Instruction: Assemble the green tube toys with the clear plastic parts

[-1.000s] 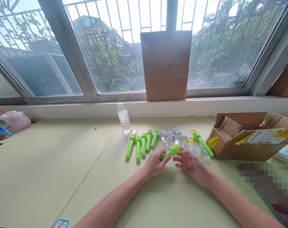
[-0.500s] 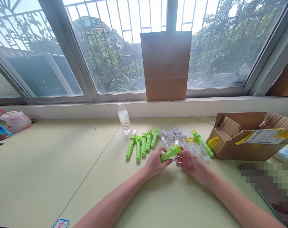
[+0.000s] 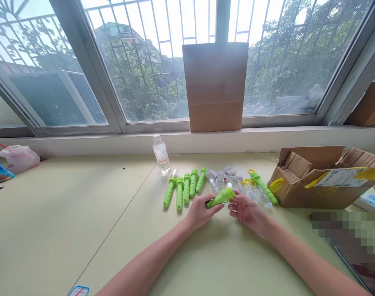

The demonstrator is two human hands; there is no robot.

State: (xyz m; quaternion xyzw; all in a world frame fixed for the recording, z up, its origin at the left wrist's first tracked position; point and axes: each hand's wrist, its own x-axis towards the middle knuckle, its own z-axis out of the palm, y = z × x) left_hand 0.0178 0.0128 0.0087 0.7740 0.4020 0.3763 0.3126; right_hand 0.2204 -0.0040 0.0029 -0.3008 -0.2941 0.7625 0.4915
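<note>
My left hand [image 3: 200,210] is closed around the body of a green plastic tube [image 3: 216,201], holding it tilted above the table. At the tube's upper right end are a yellow ring [image 3: 229,193] and a short clear-and-white tip [image 3: 229,186]. My right hand [image 3: 244,209] has its fingers curled at that ringed end, touching it; part of the grip is hidden. Several similar green tubes [image 3: 186,188] lie side by side left of my hands. Behind them are clear plastic tubes [image 3: 212,183] and small white caps [image 3: 227,170] in a loose pile.
A water bottle [image 3: 161,154] stands behind the row. To the right, another green tube [image 3: 264,187] lies beside an open cardboard box [image 3: 317,195]. A cardboard sheet [image 3: 216,88] leans against the window. A pink bag [image 3: 19,157] and a blue packet [image 3: 0,170] lie far left.
My left hand and the green tube have shifted slightly left and tilted a little flatter. My right hand stays at the ringed end. The whole view has moved slightly.
</note>
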